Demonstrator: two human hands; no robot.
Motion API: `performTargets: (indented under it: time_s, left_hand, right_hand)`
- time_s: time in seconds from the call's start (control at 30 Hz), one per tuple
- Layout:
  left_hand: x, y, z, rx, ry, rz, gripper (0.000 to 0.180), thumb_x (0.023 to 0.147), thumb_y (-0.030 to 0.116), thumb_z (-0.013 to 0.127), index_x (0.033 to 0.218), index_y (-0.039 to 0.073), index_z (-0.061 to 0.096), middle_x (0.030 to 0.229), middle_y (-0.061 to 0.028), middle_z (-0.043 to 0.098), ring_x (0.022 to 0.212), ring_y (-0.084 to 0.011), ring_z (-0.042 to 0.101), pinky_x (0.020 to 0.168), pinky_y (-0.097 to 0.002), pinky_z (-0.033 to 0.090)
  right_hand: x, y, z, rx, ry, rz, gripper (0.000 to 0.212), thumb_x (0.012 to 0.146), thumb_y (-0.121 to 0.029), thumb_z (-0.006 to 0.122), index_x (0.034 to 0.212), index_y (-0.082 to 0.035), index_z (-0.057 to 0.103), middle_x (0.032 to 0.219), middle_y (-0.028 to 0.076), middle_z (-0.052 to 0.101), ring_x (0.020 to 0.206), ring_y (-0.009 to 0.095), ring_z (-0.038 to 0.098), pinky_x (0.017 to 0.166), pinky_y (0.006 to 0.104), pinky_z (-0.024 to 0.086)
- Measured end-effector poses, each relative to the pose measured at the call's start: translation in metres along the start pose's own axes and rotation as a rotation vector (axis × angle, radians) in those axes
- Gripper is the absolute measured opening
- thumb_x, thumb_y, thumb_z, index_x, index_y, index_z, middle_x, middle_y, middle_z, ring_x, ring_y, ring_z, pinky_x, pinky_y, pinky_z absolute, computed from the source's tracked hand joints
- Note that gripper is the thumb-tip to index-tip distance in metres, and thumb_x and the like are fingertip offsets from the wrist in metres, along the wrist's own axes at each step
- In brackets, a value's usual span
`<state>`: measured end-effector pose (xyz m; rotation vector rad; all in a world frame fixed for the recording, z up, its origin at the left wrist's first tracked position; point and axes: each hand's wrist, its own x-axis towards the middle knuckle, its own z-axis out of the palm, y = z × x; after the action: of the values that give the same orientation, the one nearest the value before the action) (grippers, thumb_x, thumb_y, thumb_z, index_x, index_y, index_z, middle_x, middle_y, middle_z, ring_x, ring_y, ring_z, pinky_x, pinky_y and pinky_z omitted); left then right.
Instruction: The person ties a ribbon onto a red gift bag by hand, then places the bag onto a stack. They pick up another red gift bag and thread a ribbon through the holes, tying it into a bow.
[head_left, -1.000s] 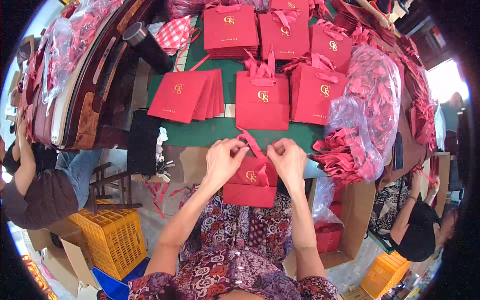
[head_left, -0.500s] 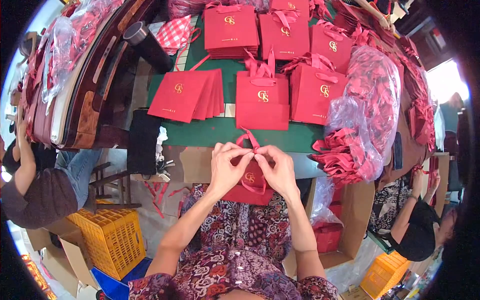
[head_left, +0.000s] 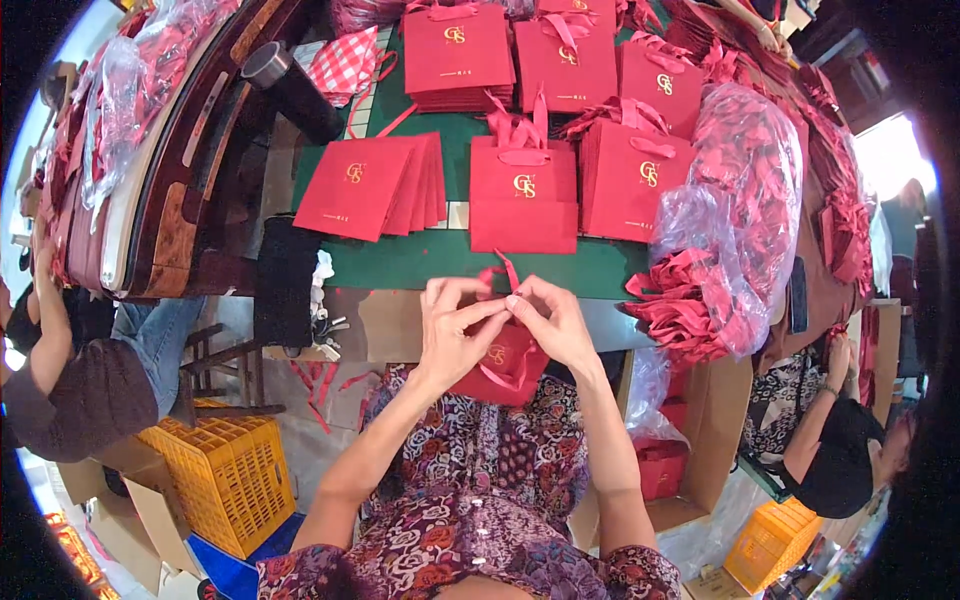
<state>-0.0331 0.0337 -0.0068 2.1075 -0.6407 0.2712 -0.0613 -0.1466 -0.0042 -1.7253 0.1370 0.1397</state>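
A small red paper gift bag (head_left: 502,385) with gold lettering hangs at the table's near edge, in front of my lap. My left hand (head_left: 455,330) pinches the red ribbon (head_left: 508,268) at the bag's top, its thumb and forefinger pressed together. Close against it, my right hand (head_left: 558,328) grips the same ribbon between thumb and fingertips. One ribbon end sticks up above the fingers; a ribbon handle loops down over the bag's front. The fingers partly cover where the ribbon meets the bag.
Stacks of red bags (head_left: 460,60) stand on the green table top (head_left: 400,262). Right of them lies a clear plastic sack of red ribbons (head_left: 745,200). A dark tumbler (head_left: 290,90) is at the far left. Beside me stand a yellow crate (head_left: 225,485) and a cardboard box (head_left: 715,440). People work on both sides.
My hands have drawn closer together on the ribbon, and the left fingers have shifted. The bag below has tilted slightly and the upright ribbon end has moved a little right.
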Motion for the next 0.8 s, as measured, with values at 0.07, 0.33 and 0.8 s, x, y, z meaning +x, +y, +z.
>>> performTargets:
  time_s: [0.07,0.33,0.8]
  left_hand:
    - [-0.004,0.002,-0.002,-0.21,0.004,-0.143,0.027,0.084,0.012,0.077,0.11,0.014,0.075,0.125,-0.0139,0.055,0.115,-0.0318,0.054,0.097,-0.0418,0.047]
    - [-0.018,0.005,-0.045,-0.352,-0.465,-0.348,0.07,0.087,0.017,0.072,0.145,0.004,0.035,0.128,-0.0239,0.062,0.12,-0.0401,0.062,0.1,-0.0432,0.049]
    - [-0.044,0.01,-0.088,-0.609,-0.525,-0.469,0.067,0.084,0.005,0.074,0.141,0.001,0.039,0.134,-0.0146,0.057,0.128,-0.0211,0.054,0.109,-0.0358,0.041]
  right_hand:
    - [0.0,0.004,0.0,0.095,0.05,0.027,0.02,0.095,-0.018,0.067,0.084,-0.002,0.06,0.07,-0.006,0.054,0.064,0.003,0.046,0.057,0.0242,0.038]
    - [0.007,0.019,-0.006,0.209,0.23,-0.064,0.018,0.099,-0.013,0.064,0.085,-0.003,0.059,0.069,-0.008,0.051,0.065,0.001,0.043,0.057,0.0216,0.035]
    - [0.003,0.008,-0.002,-0.054,0.497,-0.157,0.022,0.1,-0.02,0.063,0.098,0.001,0.066,0.078,0.006,0.066,0.069,0.012,0.06,0.065,0.0292,0.048]
